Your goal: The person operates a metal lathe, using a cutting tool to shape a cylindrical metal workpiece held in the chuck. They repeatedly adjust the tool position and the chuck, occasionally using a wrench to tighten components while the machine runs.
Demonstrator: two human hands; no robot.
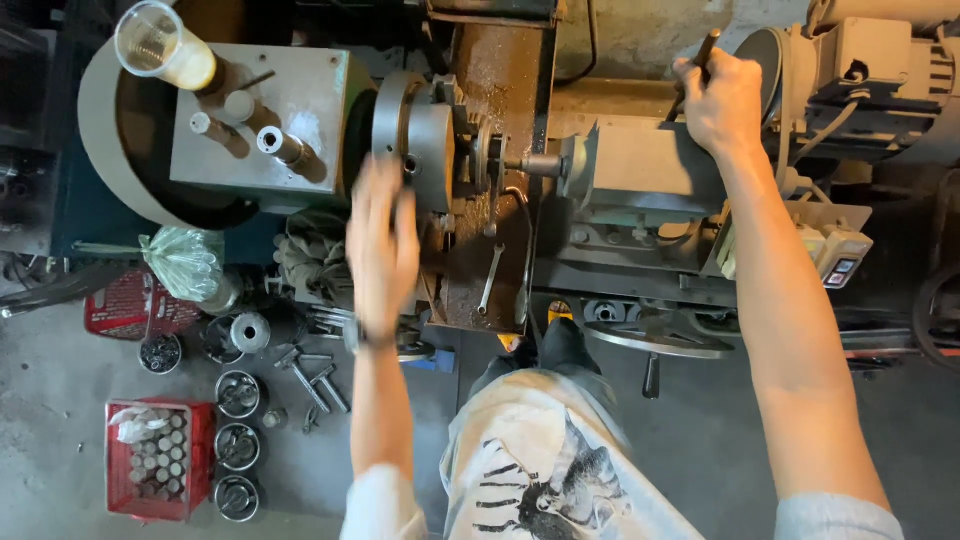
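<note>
- Lathe [640, 180] is the biggest thing we are seeing; it is stretching across the upper part of the view, with a rusty brown bed in its middle and a grey headstock box [262, 125] on the left.
- Chuck [418, 140], round and grey, is sitting just to the right of the headstock box, and our left hand [382, 245] is lying against its front edge. This hand is blurred, the fingers look spread and flat, so we cannot tell if it is gripping anything.
- Our right hand [718, 100] is closing in a fist around a thin dark lever handle [704, 52] at the tailstock end, well apart from the chuck.
- A handwheel [660, 340] is hanging at the lathe's front, near our knee.
- A red crate [158, 458] with small metal cylinders is standing on the floor at the lower left, with round tins [238, 445] just beside it.
- A clear plastic cup [165, 45] is lying on the headstock.
</note>
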